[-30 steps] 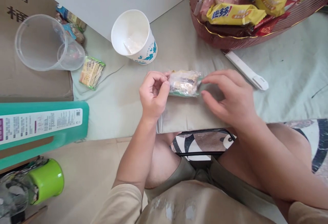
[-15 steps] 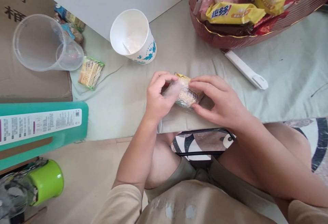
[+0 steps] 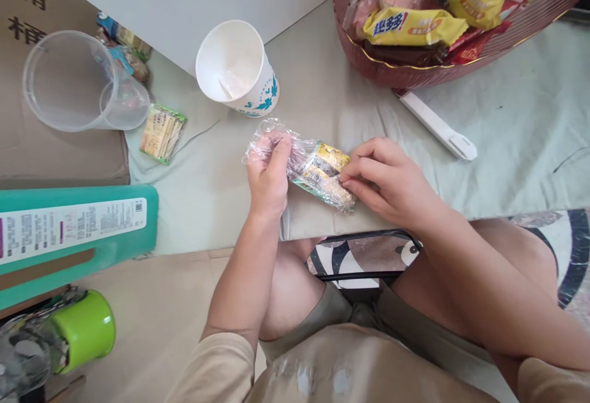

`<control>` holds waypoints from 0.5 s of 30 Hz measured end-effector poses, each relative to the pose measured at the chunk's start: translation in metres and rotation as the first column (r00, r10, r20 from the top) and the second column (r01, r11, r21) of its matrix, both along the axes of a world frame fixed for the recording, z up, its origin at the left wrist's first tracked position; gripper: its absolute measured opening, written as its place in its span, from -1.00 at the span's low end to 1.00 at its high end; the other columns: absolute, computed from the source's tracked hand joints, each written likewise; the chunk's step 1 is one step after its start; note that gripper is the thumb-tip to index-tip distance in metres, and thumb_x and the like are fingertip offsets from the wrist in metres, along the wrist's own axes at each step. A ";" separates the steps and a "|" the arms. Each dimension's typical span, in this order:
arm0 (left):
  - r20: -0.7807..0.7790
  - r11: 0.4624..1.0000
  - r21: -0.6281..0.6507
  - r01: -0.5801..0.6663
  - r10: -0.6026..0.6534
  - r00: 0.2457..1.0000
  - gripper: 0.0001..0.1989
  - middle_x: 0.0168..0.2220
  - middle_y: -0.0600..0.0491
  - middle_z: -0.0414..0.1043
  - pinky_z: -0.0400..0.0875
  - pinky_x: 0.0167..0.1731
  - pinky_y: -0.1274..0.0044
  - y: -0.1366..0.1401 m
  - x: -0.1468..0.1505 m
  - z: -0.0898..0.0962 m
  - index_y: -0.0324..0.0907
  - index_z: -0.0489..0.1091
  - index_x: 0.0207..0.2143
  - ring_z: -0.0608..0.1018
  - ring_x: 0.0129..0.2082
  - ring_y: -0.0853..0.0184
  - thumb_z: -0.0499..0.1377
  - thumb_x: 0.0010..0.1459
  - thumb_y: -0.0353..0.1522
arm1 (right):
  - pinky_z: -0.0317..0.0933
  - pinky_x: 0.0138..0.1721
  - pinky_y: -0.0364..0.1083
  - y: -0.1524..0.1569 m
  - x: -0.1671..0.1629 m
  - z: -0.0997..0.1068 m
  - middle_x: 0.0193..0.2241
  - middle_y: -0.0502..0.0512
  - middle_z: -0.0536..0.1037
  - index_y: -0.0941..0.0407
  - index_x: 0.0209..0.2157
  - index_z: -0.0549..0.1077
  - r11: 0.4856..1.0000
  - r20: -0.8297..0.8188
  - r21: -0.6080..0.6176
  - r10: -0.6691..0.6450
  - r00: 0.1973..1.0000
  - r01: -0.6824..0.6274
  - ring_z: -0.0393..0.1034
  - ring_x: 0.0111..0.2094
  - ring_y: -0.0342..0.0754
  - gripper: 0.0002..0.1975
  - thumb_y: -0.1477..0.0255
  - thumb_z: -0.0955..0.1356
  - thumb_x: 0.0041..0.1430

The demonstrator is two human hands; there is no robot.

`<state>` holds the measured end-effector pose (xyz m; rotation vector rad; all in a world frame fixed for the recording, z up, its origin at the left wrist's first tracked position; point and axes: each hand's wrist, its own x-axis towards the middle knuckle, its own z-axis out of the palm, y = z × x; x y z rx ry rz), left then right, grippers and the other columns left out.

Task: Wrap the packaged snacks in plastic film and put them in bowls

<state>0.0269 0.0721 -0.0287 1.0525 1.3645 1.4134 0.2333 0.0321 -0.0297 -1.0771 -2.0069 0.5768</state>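
Note:
Between my hands, above the cloth near its front edge, is a snack pack in clear plastic film, with yellow and pale printed pieces inside. My left hand is closed on the bunched film at the pack's left end, and loose film sticks out past the fingers. At the right end, my right hand pinches the pack with fingertips and thumb. A white paper cup with blue leaf prints stands beyond my left hand; something clear and crumpled lies inside it.
A ribbed red bowl of wrapped snacks stands at the far right, a white box cutter below it. To the left lie a clear plastic cup, a small cracker packet and a teal container. A green bin sits lower left.
My left hand has moved left and slightly down, drawing the film out with it. The pack's yellow part now shows more. My right fingers have closed in on its right end.

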 end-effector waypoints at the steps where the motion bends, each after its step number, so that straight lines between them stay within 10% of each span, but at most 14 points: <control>1: 0.014 1.000 -0.006 -0.002 0.002 1.000 -0.77 -0.48 0.14 0.44 0.38 -0.42 0.58 0.000 0.000 0.001 -0.13 0.52 -0.45 0.45 -0.46 0.44 0.44 0.05 -0.21 | 0.33 -0.14 0.03 0.000 -0.001 0.000 -0.22 0.11 0.63 0.03 -0.25 0.56 1.000 -0.002 -0.006 -0.005 1.000 0.005 0.51 -0.19 0.01 -0.82 0.44 0.31 0.41; 7: -0.013 1.000 0.023 0.000 0.000 1.000 -0.73 -0.44 0.13 0.44 0.39 -0.39 0.56 0.001 -0.006 -0.003 -0.13 0.49 -0.42 0.49 -0.44 0.42 0.42 0.11 -0.16 | 0.32 -0.12 0.08 -0.001 0.001 0.004 -0.28 0.07 0.64 -0.01 -0.02 0.57 1.000 -0.001 0.001 -0.028 1.000 0.028 0.53 -0.17 0.04 -0.71 0.53 0.28 0.39; 15: -0.133 0.988 0.075 -0.131 0.140 0.981 -0.65 -0.45 0.15 0.37 0.38 -0.39 0.56 0.003 -0.047 -0.007 -0.13 0.40 -0.43 0.46 -0.44 0.42 0.43 0.04 -0.11 | 0.39 -0.11 0.12 0.008 0.036 0.009 -0.27 0.08 0.55 0.01 -0.44 0.47 0.969 -0.050 0.049 -0.239 0.970 0.241 0.50 -0.17 0.08 -0.72 0.68 0.27 0.08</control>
